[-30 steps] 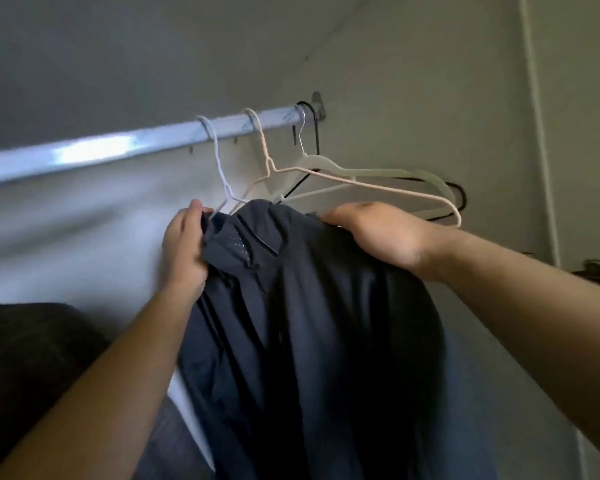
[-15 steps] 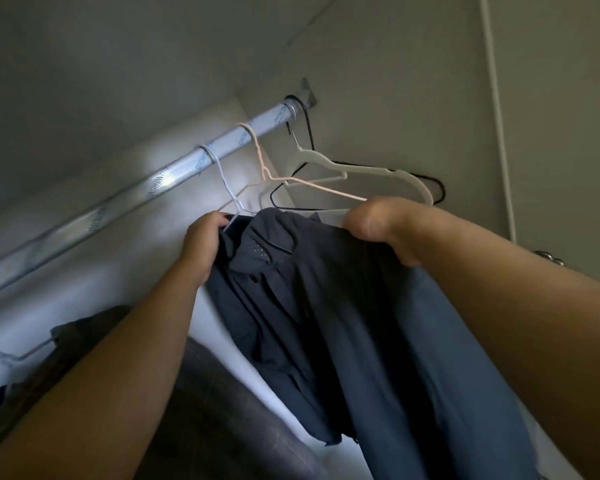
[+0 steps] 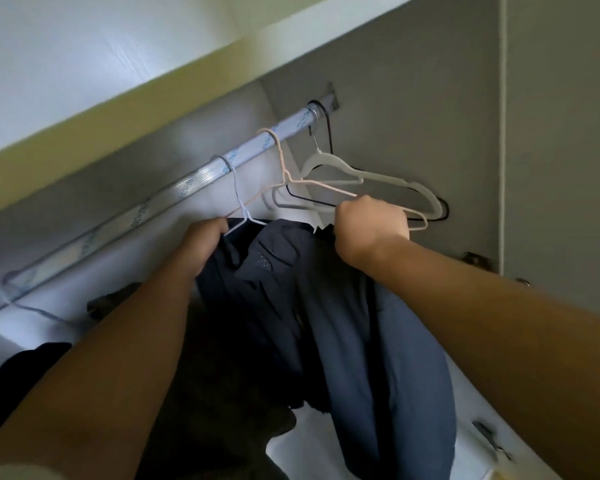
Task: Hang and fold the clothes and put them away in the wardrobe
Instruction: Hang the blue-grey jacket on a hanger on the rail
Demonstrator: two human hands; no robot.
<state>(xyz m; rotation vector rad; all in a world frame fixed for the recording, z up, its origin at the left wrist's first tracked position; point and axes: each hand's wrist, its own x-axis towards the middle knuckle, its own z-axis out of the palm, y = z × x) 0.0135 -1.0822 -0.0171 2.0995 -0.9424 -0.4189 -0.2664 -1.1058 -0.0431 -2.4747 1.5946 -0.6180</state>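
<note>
View: looking up into a wardrobe, with both bare arms reaching in from the near edge.
Rail: a shiny metal rail [image 3: 187, 183] ran from near left up to a bracket at far right.
Shirt: a dark navy shirt [image 3: 326, 306] hung in the middle, its body dropping down toward the viewer.
Hanger in use: a white wire hanger [image 3: 238, 199] was hooked over the rail, its neck coming down into the shirt's collar.
Left hand: the left hand [image 3: 203, 245] had its fingers curled round the shirt's left shoulder, just beside the hanger's neck.
Right hand: the right hand [image 3: 371, 226] was a closed fist gripping the shirt's right shoulder.
Key relation: the shoulder line ran left to right between the two hands, with the hook above it and nearer the left hand.
Crowding: a pink hanger [image 3: 312, 183], a pale thick hanger [image 3: 388, 181] and a black hanger [image 3: 329, 133] hung bare at far right, and the pink one's arm met the right fist; whether it was gripped too could not be told.
Likely next need: settling the right shoulder on the wire without snagging the pink hanger.
Also there: dark garments [image 3: 21, 368] hung at near left.
</note>
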